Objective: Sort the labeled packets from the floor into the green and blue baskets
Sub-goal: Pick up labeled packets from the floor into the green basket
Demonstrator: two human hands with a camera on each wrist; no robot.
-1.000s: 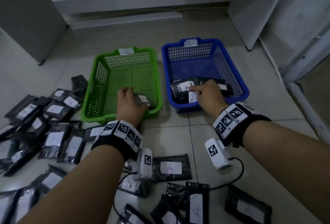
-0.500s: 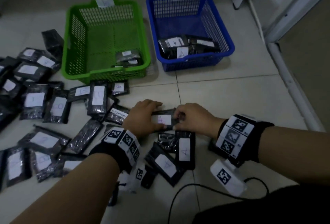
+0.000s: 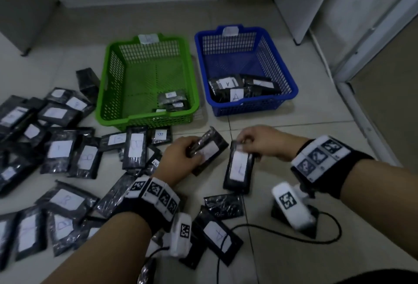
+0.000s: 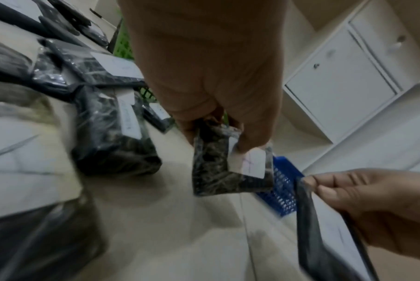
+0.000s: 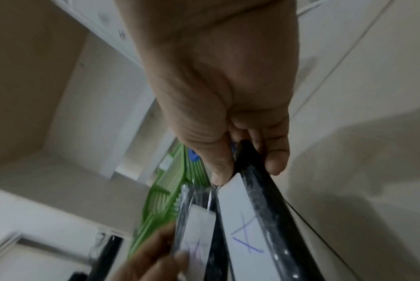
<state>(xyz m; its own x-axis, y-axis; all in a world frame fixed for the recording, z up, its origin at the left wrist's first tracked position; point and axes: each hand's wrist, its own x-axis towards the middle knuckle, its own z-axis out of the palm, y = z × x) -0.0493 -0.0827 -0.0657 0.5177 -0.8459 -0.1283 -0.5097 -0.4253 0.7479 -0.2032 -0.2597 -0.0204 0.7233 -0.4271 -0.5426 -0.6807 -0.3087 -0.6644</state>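
My left hand (image 3: pixel 181 157) grips a black packet (image 3: pixel 209 151) with a white label, lifted off the floor; the same packet (image 4: pixel 230 167) hangs from my fingers in the left wrist view. My right hand (image 3: pixel 260 141) pinches the top edge of a longer black packet (image 3: pixel 238 168); its label (image 5: pixel 242 237) reads A in the right wrist view. The green basket (image 3: pixel 113 75) holds a few packets in its near right corner. The blue basket (image 3: pixel 280 66) holds packets labeled A at its near end. Both baskets stand just beyond my hands.
Several black labeled packets (image 3: pixel 58 150) lie scattered over the tiled floor at the left and under my forearms (image 3: pixel 217 234). A black cable (image 3: pixel 316 240) loops on the floor at the right. White cabinets (image 3: pixel 300 1) and a door frame stand behind and right.
Both hands left the baskets, came back to the floor in front of me and met over one packet. Now each hand holds its own packet, lifted and apart.
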